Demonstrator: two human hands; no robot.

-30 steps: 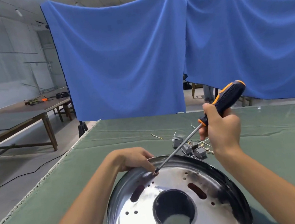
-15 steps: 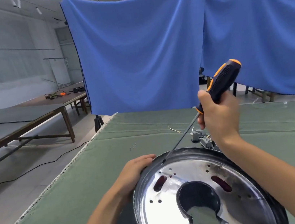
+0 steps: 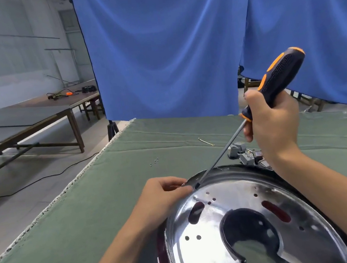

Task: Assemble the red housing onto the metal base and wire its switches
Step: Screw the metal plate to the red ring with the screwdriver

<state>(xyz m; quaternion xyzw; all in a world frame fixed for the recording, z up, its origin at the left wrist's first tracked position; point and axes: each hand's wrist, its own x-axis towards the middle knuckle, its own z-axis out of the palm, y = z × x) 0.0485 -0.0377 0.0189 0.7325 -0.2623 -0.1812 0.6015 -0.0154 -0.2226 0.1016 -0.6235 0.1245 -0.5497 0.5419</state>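
A shiny round metal base (image 3: 244, 215) with holes and a large dark central opening lies on the green cloth. A sliver of the red housing (image 3: 162, 260) shows under its left rim. My right hand (image 3: 271, 122) grips a black-and-orange screwdriver (image 3: 278, 76), whose shaft slants down to the base's far-left rim. My left hand (image 3: 163, 195) rests at that rim, its fingertips pinching something small right beside the screwdriver tip. Grey switches (image 3: 241, 153) with wires lie just behind the base, partly hidden by my right wrist.
The green-covered table (image 3: 111, 207) has its left edge close by. Three small screws (image 3: 154, 161) and a thin yellowish wire piece (image 3: 206, 142) lie on the cloth further back. Blue curtains (image 3: 166, 43) hang behind. Wooden tables (image 3: 32, 120) stand at the left.
The view has shifted left. My left hand's fingers have come up onto the rim and now pinch beside the screwdriver tip. My right hand still holds the screwdriver at a similar slant.
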